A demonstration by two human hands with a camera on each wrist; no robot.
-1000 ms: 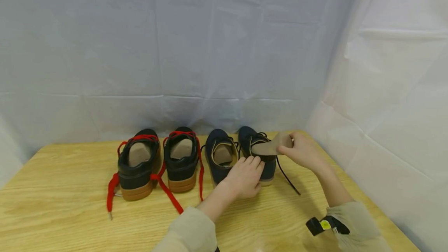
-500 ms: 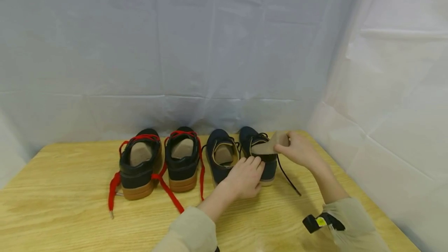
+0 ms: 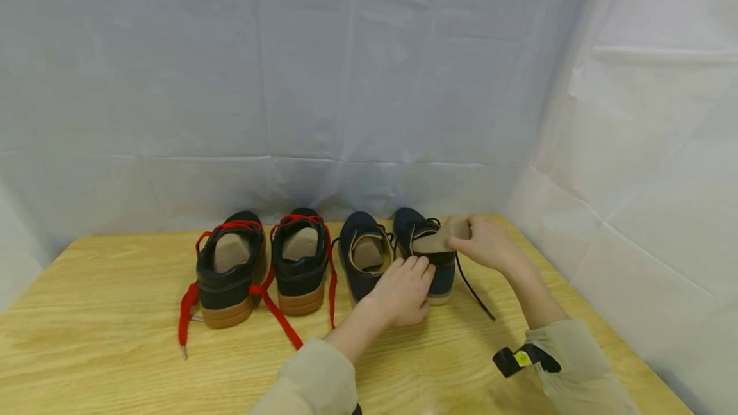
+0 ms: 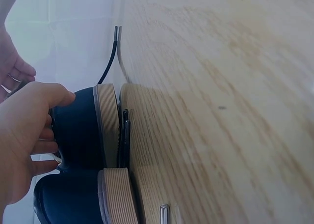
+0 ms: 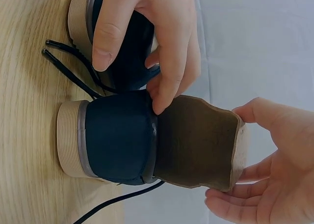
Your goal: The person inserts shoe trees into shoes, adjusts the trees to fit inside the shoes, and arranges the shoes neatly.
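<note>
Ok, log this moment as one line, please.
left hand: steadies navy shoe at heel | right hand: holds insole, front end in shoe | other three shoes: untouched

Both arms in beige sleeves reach forward, the left hand (image 3: 403, 290) lies palm down with its fingers curled over what it holds, and the right hand (image 3: 487, 245), a little further out, pinches with thumb and bent fingers.

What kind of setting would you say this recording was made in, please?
Probably a staged recording booth rather than a home or shop: creased pale sheeting hangs behind and beside a bare wooden table, and two pairs of shoes stand in a neat row.
</note>
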